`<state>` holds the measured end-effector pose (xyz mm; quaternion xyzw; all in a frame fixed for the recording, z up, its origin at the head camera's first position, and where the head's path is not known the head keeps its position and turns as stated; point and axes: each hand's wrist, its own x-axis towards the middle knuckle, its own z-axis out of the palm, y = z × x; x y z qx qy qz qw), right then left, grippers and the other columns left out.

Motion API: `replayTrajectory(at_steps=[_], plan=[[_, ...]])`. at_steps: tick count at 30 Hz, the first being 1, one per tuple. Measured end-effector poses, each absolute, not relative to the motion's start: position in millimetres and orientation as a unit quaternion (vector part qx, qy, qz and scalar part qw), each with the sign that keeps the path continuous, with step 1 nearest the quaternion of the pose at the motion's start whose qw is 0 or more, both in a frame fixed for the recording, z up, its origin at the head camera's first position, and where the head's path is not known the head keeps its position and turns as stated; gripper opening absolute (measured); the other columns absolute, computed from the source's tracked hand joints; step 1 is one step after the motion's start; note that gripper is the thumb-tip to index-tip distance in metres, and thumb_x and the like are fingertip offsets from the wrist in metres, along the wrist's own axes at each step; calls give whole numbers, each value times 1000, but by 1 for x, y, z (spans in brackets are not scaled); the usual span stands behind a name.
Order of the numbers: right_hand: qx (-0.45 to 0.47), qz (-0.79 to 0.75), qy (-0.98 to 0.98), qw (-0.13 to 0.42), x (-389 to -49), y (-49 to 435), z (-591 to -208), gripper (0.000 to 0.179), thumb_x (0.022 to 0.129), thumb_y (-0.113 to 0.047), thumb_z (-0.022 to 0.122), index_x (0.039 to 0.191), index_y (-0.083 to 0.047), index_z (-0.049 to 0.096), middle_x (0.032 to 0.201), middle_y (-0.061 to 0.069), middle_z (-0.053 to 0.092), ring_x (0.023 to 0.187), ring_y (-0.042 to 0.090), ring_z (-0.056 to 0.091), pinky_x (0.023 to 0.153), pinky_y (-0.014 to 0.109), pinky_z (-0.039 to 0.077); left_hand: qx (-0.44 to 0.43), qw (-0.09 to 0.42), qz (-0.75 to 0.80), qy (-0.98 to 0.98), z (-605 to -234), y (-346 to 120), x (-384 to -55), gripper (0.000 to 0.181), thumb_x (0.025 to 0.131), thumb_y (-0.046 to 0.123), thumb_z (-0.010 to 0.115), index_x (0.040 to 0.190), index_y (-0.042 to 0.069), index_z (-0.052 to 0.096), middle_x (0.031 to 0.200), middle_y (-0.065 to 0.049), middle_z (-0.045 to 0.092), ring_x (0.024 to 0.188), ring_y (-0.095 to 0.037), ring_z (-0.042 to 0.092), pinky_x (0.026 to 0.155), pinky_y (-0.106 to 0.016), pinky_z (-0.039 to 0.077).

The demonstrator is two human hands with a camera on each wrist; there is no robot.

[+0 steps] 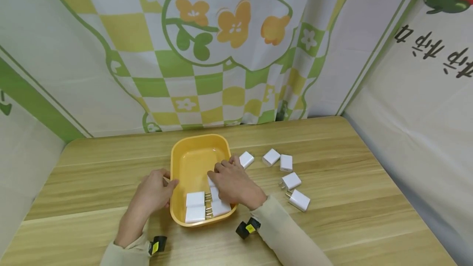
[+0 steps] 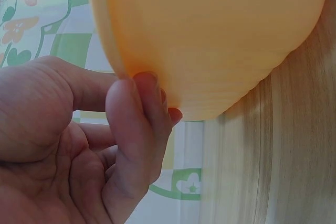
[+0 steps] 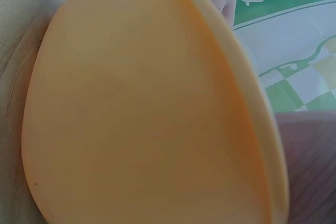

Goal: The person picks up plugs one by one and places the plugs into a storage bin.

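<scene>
A yellow plastic tray [image 1: 192, 155] stands on the table with several white charger plugs [image 1: 195, 213] in its near part, some with their metal prongs facing each other. My left hand [image 1: 152, 192] grips the tray's left rim; in the left wrist view its fingers [image 2: 128, 108] press on the outer wall. Over the tray's right side, my right hand [image 1: 236, 184] reaches in with bent fingers, holding a white charger [image 1: 211, 182] that is partly covered by the hand. In the right wrist view the tray's outer wall [image 3: 131, 103] hides the fingertips.
To the right of the tray lie several loose white chargers, among them one close to the rim [image 1: 246, 159], a pair farther off [image 1: 271, 157], and one nearer [image 1: 299, 200]. The wooden table [image 1: 351, 200] meets a patterned curtain [image 1: 207, 85] at the back.
</scene>
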<state>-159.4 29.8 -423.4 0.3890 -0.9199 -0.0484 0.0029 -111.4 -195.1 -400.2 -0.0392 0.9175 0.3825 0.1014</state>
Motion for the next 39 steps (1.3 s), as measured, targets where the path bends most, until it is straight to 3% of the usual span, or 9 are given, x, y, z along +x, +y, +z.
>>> replayTrajectory(at_steps=[15,21,29,36,39], plan=[[377,-28,-926,5,-158,30,-422,22,89,-12,69,110,-20,69,104,-3,63,97,15,55,90,39,28,-37,98,383,918,-401,-196,-111,33,102,13,59,121,-14,56,83,-13,70,51,-17,64,50,-33,51],[380,-10,-925,7,-158,31,-422,15,93,-16,68,107,-19,69,104,-3,64,100,15,57,92,39,30,-38,99,381,918,-401,-196,-110,35,102,13,58,123,-15,54,82,-12,69,51,-17,63,49,-33,51],[383,103,-918,3,-161,37,-412,27,100,-21,64,126,-15,70,118,0,66,109,17,59,90,37,34,-38,100,379,919,-401,-196,-110,37,102,13,58,125,-16,52,83,-13,69,51,-17,63,48,-33,51],[383,167,-908,9,-164,47,-401,26,100,-18,64,125,-13,70,120,1,67,113,20,60,89,37,35,-40,102,381,918,-400,-195,-111,35,102,12,58,123,-15,54,83,-13,70,52,-17,64,49,-33,52],[381,181,-907,11,-166,52,-398,26,101,-18,64,125,-11,70,122,3,67,116,22,60,94,39,39,-36,100,381,919,-400,-195,-112,35,102,12,57,123,-15,54,83,-12,70,52,-17,63,49,-33,51]])
